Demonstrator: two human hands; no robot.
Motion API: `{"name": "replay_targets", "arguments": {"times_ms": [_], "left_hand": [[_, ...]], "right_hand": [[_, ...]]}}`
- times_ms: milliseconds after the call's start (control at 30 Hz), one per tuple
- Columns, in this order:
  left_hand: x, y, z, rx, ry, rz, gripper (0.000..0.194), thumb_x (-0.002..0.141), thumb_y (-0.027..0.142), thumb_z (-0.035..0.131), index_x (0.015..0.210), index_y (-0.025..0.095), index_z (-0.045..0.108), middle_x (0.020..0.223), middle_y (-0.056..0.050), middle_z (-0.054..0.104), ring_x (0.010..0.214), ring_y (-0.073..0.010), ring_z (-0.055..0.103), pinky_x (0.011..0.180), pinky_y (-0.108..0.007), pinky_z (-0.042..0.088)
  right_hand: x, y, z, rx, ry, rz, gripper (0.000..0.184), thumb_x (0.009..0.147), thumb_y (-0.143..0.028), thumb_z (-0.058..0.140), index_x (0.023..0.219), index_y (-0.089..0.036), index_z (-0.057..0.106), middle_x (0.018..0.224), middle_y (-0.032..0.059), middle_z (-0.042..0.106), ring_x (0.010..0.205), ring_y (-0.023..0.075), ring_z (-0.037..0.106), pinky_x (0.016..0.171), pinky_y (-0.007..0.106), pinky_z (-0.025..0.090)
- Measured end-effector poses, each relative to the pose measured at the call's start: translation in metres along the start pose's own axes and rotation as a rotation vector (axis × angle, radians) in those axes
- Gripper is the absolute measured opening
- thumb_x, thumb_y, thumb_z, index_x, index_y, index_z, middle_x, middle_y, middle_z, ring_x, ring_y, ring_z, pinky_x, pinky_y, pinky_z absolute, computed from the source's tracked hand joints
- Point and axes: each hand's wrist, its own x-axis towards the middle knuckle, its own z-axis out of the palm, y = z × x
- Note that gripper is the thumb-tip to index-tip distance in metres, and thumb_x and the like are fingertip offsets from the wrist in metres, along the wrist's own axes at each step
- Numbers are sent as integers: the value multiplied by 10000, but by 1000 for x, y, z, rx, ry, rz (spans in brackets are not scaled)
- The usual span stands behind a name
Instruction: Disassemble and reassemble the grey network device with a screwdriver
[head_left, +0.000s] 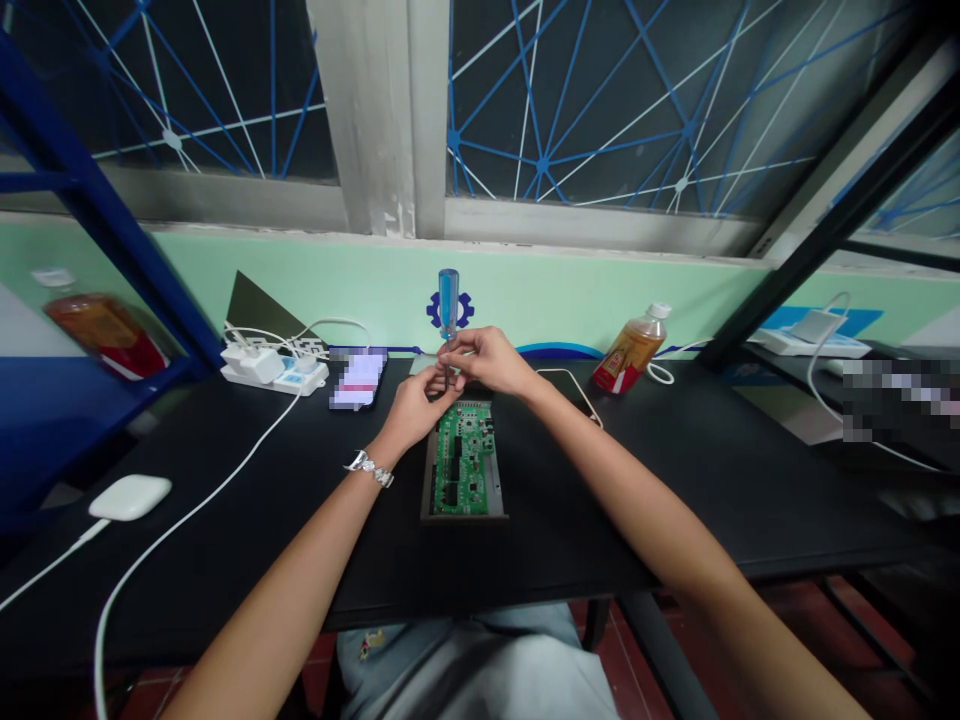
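Note:
A screwdriver (448, 300) with a clear blue handle stands upright over the far end of a green circuit board (469, 460). My right hand (491, 362) is closed, its fingertips pinching the metal shaft just below the handle. Lower on the shaft, my left hand (418, 402) is closed too, with thumb and fingers pressed together around it. My fingers hide the screwdriver's tip, so I cannot tell whether it touches anything or whether a small part is pinched there. The board sits in a grey metal tray (465, 519) lying on the black table.
Left of my hands are a lit phone (358, 378), a white power strip (274, 370) with cables and a white case (130, 497). To the right lie another phone (570, 392) and a bottle of amber drink (630, 350). A green wall (525, 285) rises behind the table.

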Motion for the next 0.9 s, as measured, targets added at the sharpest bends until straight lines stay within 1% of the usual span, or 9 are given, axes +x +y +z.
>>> {"name": "replay_targets", "arguments": {"times_ms": [100,167,333,433,500,600,733,800,900], "left_hand": [[-1,-1,4,143,131,8,266,800,393,755,932,176,672,889,-70,726,817,-198,685,789,-294,520],[-1,-2,6,193,179,3,271,785,404,764,869,176,644,835,-49,710,747,-179,663,729,-281,519],[0,-5,8,215,221,2,236,784,368,757,811,175,626,761,-20,692,641,-145,626,633,-254,505],[1,-9,6,187,224,-12,210,777,347,756,788,170,643,752,-27,703,647,-156,643,627,-258,509],[2,-12,4,137,204,-37,209,770,350,757,785,162,666,766,-46,720,679,-177,668,651,-275,522],[3,-15,-2,31,111,-66,224,782,362,743,819,143,709,806,-79,749,751,-216,703,713,-311,543],[5,-9,-9,-36,-35,-64,250,853,376,670,904,140,737,890,-90,772,842,-239,719,801,-351,553],[5,-4,-10,-27,-78,-56,263,886,380,634,930,142,737,940,-93,772,886,-247,719,842,-371,552],[4,0,-10,-8,-130,-35,270,925,370,582,957,144,727,1005,-98,763,942,-252,714,885,-390,546]], "right_hand": [[0,0,4,-56,74,-2,237,838,-382,690,823,-152,635,774,47,709,499,126,648,501,262,513],[-1,-1,7,-89,126,13,257,821,-400,708,795,-168,602,721,24,686,492,131,640,488,256,490],[-1,-1,16,-222,272,46,268,806,-401,726,754,-196,563,601,-11,620,544,156,634,557,275,470],[0,-1,20,-283,339,43,260,805,-398,726,746,-198,571,619,4,620,629,173,635,591,283,458],[1,-1,21,-298,351,41,267,793,-402,735,743,-194,576,661,16,634,660,172,626,595,282,450],[2,-4,17,-229,270,31,271,774,-408,752,813,-182,607,810,43,673,655,152,622,573,277,458],[0,-11,6,37,5,75,339,830,-394,695,1075,-171,624,1017,85,694,643,141,656,506,265,489],[0,-13,1,107,-80,94,324,860,-363,659,1108,-157,631,1009,93,710,658,145,673,502,257,501],[-1,-11,-3,121,-105,95,249,872,-321,639,1042,-140,663,944,90,729,643,140,674,522,259,512]]}}
